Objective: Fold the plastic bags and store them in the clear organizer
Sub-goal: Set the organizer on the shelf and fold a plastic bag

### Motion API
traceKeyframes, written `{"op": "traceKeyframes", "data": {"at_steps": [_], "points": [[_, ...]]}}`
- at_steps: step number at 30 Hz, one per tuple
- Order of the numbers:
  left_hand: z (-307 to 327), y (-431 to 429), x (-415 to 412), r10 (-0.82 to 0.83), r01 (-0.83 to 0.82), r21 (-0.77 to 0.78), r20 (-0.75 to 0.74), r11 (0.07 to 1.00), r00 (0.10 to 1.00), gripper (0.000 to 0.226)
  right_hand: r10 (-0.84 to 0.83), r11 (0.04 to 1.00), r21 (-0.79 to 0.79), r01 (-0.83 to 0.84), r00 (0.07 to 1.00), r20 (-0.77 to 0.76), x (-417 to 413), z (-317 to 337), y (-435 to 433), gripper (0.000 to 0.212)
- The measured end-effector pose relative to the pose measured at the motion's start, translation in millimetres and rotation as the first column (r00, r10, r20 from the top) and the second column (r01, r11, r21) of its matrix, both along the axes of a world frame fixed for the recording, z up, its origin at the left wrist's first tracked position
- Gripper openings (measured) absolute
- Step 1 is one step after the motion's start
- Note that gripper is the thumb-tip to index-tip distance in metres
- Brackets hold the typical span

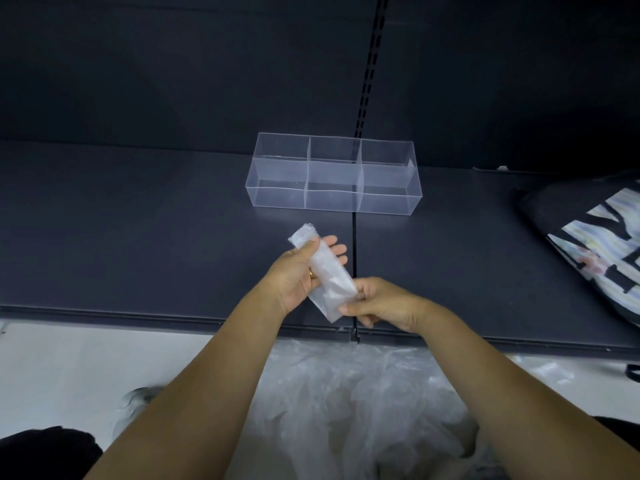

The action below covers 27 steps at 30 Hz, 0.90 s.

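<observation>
At 6 o'clock, loose plastic bags point(346, 403) are lying half hidden behind both forearms. The left hand point(298, 275) is gripping a folded bag point(330, 277) over the shelf point(138, 237); the right hand point(381, 303) is pinching its near end. At 12 o'clock the six-compartment clear organizer point(332, 174) is standing; at 3 o'clock a black tote point(588, 237) is running off frame.

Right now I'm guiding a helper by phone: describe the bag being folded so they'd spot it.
On the dark grey shelf stands a clear plastic compartment organizer. In front of it, the left hand and right hand hold a translucent plastic bag. Unlike the loose crumpled bags heaped below the shelf edge, it is folded into a flat narrow strip.
</observation>
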<state>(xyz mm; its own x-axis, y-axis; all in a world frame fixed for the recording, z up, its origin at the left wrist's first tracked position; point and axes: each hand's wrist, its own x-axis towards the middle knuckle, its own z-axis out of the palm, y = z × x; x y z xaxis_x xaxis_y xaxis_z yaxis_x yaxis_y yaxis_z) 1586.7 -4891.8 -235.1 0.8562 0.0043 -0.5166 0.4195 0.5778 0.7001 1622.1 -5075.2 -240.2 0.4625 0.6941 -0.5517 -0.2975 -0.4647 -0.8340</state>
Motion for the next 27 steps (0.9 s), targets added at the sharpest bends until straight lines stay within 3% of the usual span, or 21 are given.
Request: {"op": "traceKeyframes", "data": {"at_steps": [3,7,11,15,17,19,21,22,24,27], "points": [[-15,0,-3,0.010,0.005,0.130,-0.111,0.991,0.994,0.031,-0.101,0.993,-0.067,0.101,0.995,0.007,-9,-7,-2,0.007],[-29,0,-6,0.074,-0.036,0.197,-0.192,0.980,0.979,0.023,-0.282,0.941,-0.182,0.286,0.958,0.048,-19,-15,-8,0.015],[-34,-2,1,0.136,-0.049,0.332,-0.244,0.942,0.960,0.017,-0.433,0.864,-0.228,0.449,0.894,0.117,-28,-21,-10,0.006],[-40,-5,11,0.262,-0.122,0.442,-0.272,0.889,0.926,0.020,-0.464,0.842,-0.232,0.488,0.873,0.153,-34,-20,-7,0.007],[-38,1,13,0.404,-0.229,0.560,-0.210,0.796,0.890,0.015,-0.460,0.842,-0.233,0.487,0.873,0.162,-35,-17,-6,0.007],[-29,5,9,0.504,-0.334,0.696,-0.046,0.636,0.863,0.019,-0.455,0.841,-0.246,0.483,0.875,0.163,-34,-13,-4,0.006],[-17,-3,-6,0.483,-0.365,0.820,0.125,0.442,0.867,0.024,-0.446,0.841,-0.262,0.474,0.880,0.163,-32,-11,-3,0.006],[-15,-12,-17,0.461,-0.374,0.843,0.175,0.387,0.870,0.025,-0.440,0.842,-0.266,0.469,0.883,0.164,-31,-10,-3,0.007],[-20,-37,-42,0.480,-0.385,0.804,0.144,0.453,0.866,0.020,-0.437,0.844,-0.264,0.467,0.884,0.165,-30,-10,-2,0.008],[-25,-72,-65,0.553,-0.360,0.612,-0.153,0.704,0.819,0.025,-0.434,0.842,-0.270,0.467,0.884,0.175,-30,-10,-2,0.008]]}}
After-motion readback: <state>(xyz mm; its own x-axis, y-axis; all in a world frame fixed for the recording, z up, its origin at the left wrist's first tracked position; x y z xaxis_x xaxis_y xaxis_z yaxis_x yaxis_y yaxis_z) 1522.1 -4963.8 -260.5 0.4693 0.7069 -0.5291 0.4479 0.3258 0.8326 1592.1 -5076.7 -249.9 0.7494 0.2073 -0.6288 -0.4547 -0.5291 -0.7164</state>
